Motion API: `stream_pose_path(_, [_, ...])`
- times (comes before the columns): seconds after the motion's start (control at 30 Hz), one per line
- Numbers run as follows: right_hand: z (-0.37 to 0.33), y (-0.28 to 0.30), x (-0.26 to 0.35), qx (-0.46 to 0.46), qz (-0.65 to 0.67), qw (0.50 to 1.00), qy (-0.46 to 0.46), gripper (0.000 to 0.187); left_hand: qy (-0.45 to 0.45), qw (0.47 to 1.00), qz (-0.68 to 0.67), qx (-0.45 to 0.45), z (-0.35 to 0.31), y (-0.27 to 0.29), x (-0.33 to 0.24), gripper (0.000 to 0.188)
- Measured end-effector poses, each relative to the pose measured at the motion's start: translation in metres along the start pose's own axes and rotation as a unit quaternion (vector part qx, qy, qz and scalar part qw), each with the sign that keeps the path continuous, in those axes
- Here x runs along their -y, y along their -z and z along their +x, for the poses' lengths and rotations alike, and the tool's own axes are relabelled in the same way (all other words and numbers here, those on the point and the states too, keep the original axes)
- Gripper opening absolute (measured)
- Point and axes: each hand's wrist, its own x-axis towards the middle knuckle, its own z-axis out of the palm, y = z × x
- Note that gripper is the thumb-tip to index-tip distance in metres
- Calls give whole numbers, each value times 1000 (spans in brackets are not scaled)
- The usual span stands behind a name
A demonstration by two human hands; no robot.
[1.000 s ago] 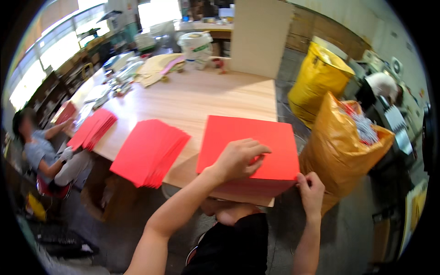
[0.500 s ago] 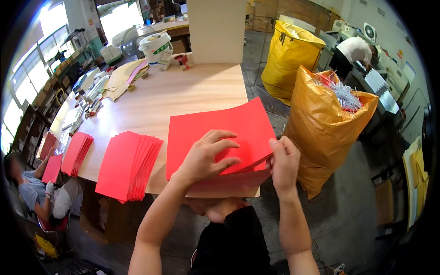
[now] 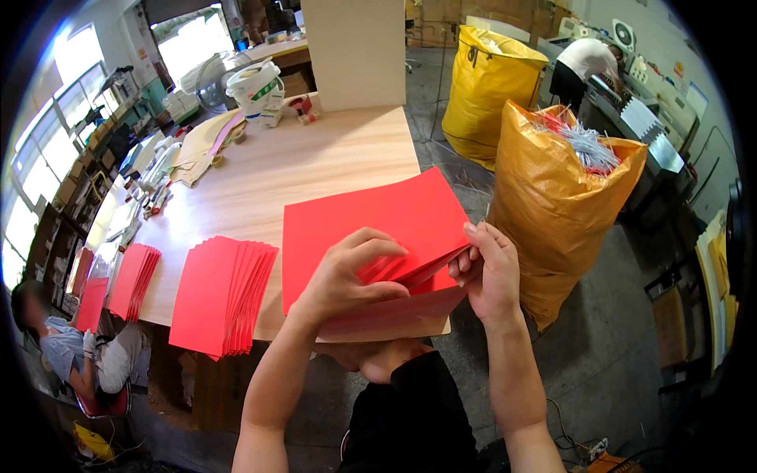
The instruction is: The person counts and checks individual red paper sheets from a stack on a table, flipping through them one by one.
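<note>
A thick stack of red sheets (image 3: 355,205) lies at the near right edge of the wooden table. My right hand (image 3: 495,268) pinches the near right corner of the upper red sheets, which are lifted a little, leaving a gap along the near edge. My left hand (image 3: 339,276) is over the near left part of the stack, thumb and fingers apart, the fingertips close to the top sheet. Whether they touch it I cannot tell. To the left lies a fanned pile of red sheets (image 3: 209,296), with a smaller fanned pile (image 3: 134,280) beyond it.
A co-worker (image 3: 67,343) sits at the left holding a red sheet. Orange (image 3: 560,205) and yellow (image 3: 489,94) sacks stand right of the table (image 3: 339,150). A white bucket (image 3: 256,87), tape rolls and papers sit farther back. Another person bends over equipment at far right.
My right hand has raised the corner of the upper sheets, and the gap below them is wider. My left thumb and fingers have spread farther apart. The view has shifted slightly.
</note>
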Motion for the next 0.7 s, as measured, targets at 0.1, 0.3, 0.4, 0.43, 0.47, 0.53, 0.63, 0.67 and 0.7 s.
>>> stream_pose_path(0.1, [-1,-4,-1,-6,25,1000,17,44,1,1000,-1,-8,0,0,-1,58])
stream_pose_path(0.3, [0,-1,-7,0,-28,998,48,47,37,996,-44,-63,2,-7,-8,56])
stream_pose_path(0.4, [8,-4,-15,-58,-479,842,240,44,32,997,-8,-63,2,-8,-8,54])
stream_pose_path(0.43, [9,-1,-9,-42,-364,918,154,42,32,999,12,-20,0,-3,-5,54])
stream_pose_path(0.47, [8,2,0,-24,-239,969,63,41,33,999,32,23,0,0,-3,53])
stream_pose_path(0.53, [6,-2,11,6,-57,997,-45,39,-22,997,77,10,0,-2,-4,56])
stream_pose_path(0.63, [6,-3,7,6,-29,999,-33,40,-50,993,102,-10,1,-6,-5,61])
stream_pose_path(0.67, [6,-4,7,6,-26,999,-31,40,-46,995,91,-13,0,-6,-2,62])
stream_pose_path(0.7, [6,-4,6,6,-24,999,-30,40,-43,996,79,-15,0,-6,0,63])
